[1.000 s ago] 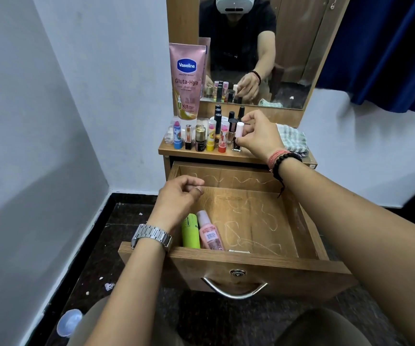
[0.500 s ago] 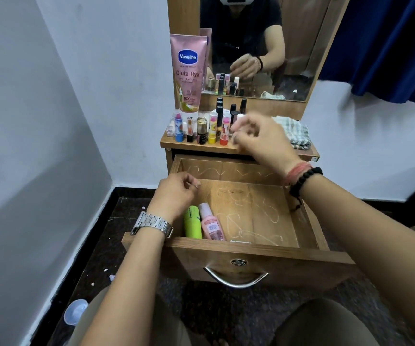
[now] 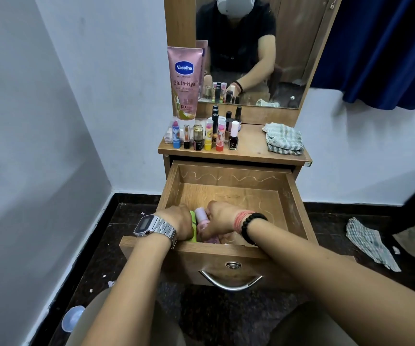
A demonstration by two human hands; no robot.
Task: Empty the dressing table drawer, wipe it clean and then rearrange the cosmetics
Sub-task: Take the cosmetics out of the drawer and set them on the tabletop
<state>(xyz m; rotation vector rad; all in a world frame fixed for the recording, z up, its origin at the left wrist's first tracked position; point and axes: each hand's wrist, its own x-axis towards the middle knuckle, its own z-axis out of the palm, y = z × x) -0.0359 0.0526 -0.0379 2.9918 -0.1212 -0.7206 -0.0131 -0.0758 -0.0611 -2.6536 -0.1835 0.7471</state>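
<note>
The wooden drawer (image 3: 297, 203) is pulled out below the dressing table top (image 3: 251, 148). Both hands are down in its front left corner. My left hand (image 3: 177, 222) wraps around a green tube (image 3: 193, 224). My right hand (image 3: 217, 221) grips a pink bottle (image 3: 201, 216) with a pale cap. The lower parts of both items are hidden by my hands and the drawer front. Several small cosmetics (image 3: 207, 136) stand in rows on the table top, with a tall pink Vaseline tube (image 3: 184, 81) behind them.
A striped cloth (image 3: 285, 142) lies on the right of the table top. The mirror (image 3: 251, 51) rises behind it. Another cloth (image 3: 371, 243) lies on the dark floor at right. A pale round lid (image 3: 72, 318) sits on the floor at lower left. White walls close in on the left.
My right hand came down from the bottles on the table top into the drawer and took hold of the pink bottle. My left hand dropped onto the green tube and closed around it.
</note>
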